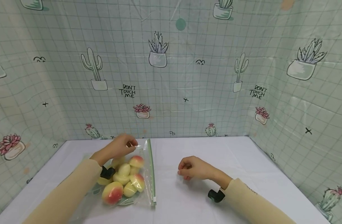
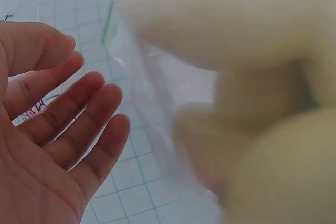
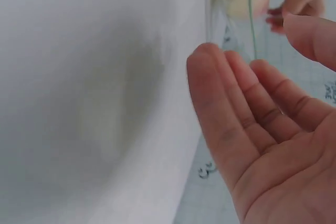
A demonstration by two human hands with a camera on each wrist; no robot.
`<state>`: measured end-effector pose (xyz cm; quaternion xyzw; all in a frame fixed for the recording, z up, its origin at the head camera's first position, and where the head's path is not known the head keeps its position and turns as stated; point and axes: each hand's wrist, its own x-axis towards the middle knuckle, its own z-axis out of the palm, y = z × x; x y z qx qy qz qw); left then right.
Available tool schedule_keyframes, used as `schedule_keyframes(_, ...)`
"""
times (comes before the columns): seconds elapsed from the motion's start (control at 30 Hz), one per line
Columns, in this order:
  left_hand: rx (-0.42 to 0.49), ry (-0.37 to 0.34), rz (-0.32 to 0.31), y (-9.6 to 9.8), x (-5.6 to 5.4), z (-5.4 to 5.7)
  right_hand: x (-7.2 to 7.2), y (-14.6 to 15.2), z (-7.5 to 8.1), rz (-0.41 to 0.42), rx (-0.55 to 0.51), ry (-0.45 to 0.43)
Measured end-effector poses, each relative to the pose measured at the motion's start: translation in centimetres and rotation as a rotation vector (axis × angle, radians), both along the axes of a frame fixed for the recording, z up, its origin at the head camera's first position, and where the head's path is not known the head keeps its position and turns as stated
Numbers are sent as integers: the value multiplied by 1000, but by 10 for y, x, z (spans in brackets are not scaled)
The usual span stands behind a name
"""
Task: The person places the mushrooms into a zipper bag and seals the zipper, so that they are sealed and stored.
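A clear zip bag [image 1: 144, 194] with a green closure strip and a white slider lies on the left half of the table. Inside it are several pale yellow fruits with red blushes, peach-like in look [image 1: 113, 193]. Over the bag's far part is my left hand [image 1: 119, 147], its fingers loosely bent and the palm bare in the left wrist view. My right hand [image 1: 196, 168] hovers over the table to the right of the bag. Its fingers curve gently, and the right wrist view shows nothing in the palm.
A white-covered table [image 1: 224, 155] spreads under both arms. Grid-patterned curtains with cactus drawings [image 1: 176, 77] enclose the back and both sides. Each wrist bears a small black camera [image 1: 216, 196].
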<state>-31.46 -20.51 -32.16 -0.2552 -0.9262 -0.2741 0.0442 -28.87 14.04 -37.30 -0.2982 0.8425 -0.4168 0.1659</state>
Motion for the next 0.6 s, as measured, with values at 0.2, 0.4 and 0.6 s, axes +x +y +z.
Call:
schedule_keyframes(0.2, -43, 101, -4, -11, 13, -6, -3, 21, 8, -19, 146, 220)
schedule_keyframes(0.4, -71, 148, 12, -19, 28, -10, -11, 41, 14, -89, 301, 389)
schedule_keyframes(0.6, -65, 163, 36, -25, 42, -16, -17, 63, 18, -177, 411, 506)
